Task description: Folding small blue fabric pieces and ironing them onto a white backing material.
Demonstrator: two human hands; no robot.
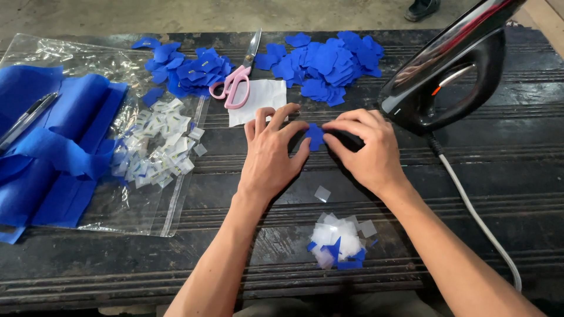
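My left hand (271, 154) and my right hand (363, 148) rest on the dark slatted table (517, 176), fingertips meeting on a small blue fabric piece (315, 135) pressed flat between them. Just behind my left fingers lies a white paper sheet (264, 97), with pink-handled scissors (238, 82) partly on it. A black electric iron (449, 70) stands tilted to the right of my right hand, its white cord (476, 214) trailing toward me.
Two heaps of blue cut pieces sit at the back, the left heap (188, 67) and the right heap (332, 61). Blue cloth (53, 147) and small white tags (158, 149) lie on a clear plastic bag (147, 205) at left. White and blue scraps (341, 240) lie between my forearms.
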